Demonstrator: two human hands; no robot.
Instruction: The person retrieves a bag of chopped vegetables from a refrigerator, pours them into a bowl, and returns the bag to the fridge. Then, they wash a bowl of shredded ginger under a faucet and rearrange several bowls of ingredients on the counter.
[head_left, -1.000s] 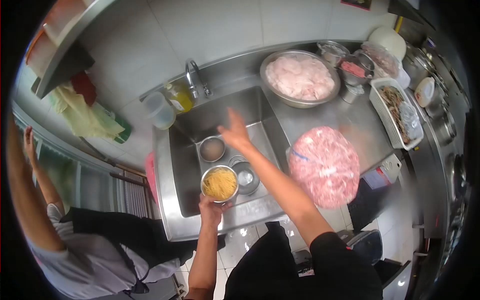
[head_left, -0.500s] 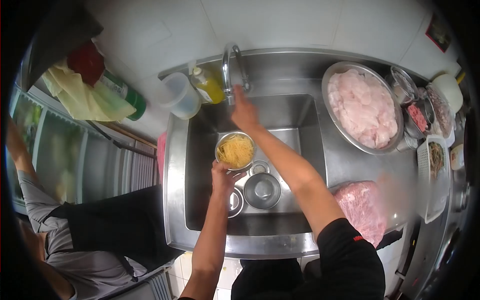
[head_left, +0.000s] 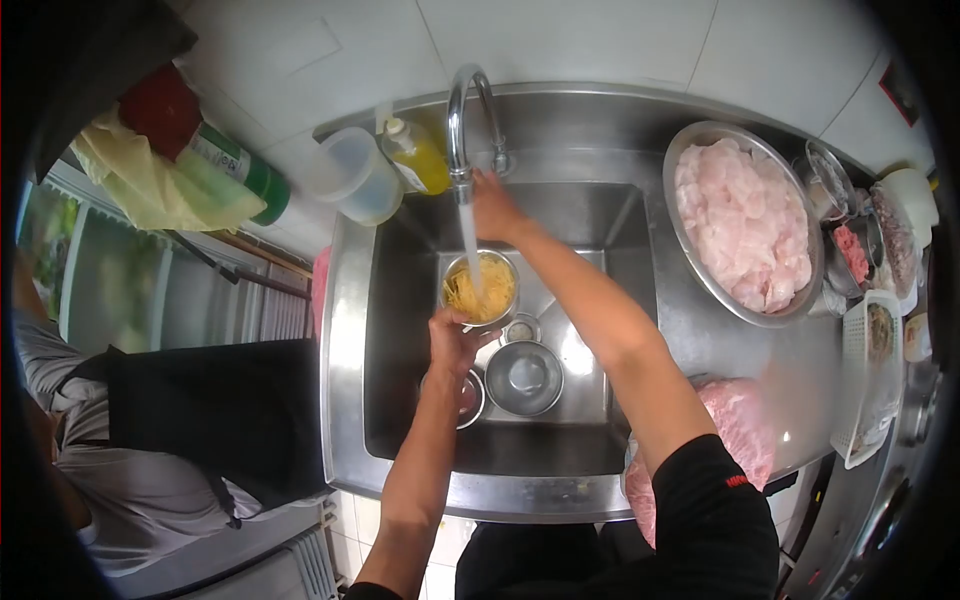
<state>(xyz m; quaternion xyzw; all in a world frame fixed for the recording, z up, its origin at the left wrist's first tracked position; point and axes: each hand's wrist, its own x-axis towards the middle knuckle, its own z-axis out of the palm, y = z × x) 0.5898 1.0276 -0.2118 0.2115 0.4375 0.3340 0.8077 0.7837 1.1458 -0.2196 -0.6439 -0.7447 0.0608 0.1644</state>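
My left hand (head_left: 457,340) grips the near rim of a metal bowl (head_left: 514,290) inside the sink (head_left: 420,455). Thin yellow shreds (head_left: 478,288) fill the bowl. Water runs onto them from the curved faucet (head_left: 459,140). My right hand (head_left: 495,208) is beside the faucet spout, its fingers partly hidden behind it; what they touch, if anything, cannot be made out. Below the held bowl, an empty-looking metal bowl (head_left: 525,378) sits on the sink floor near the drain (head_left: 520,330), and a smaller round dish (head_left: 470,400) lies partly behind my left forearm.
Right of the sink are a large bowl of pale meat (head_left: 745,225), a bag of pink meat (head_left: 740,420) and a white basket (head_left: 868,380). A plastic tub (head_left: 355,180) and yellow soap bottle (head_left: 418,160) stand at the back left. Another person (head_left: 140,490) is at the left.
Water now flows from the faucet into the bowl. My left hand and the bowl are slightly further right and nearer the spout's stream. The camera view has shifted a little.
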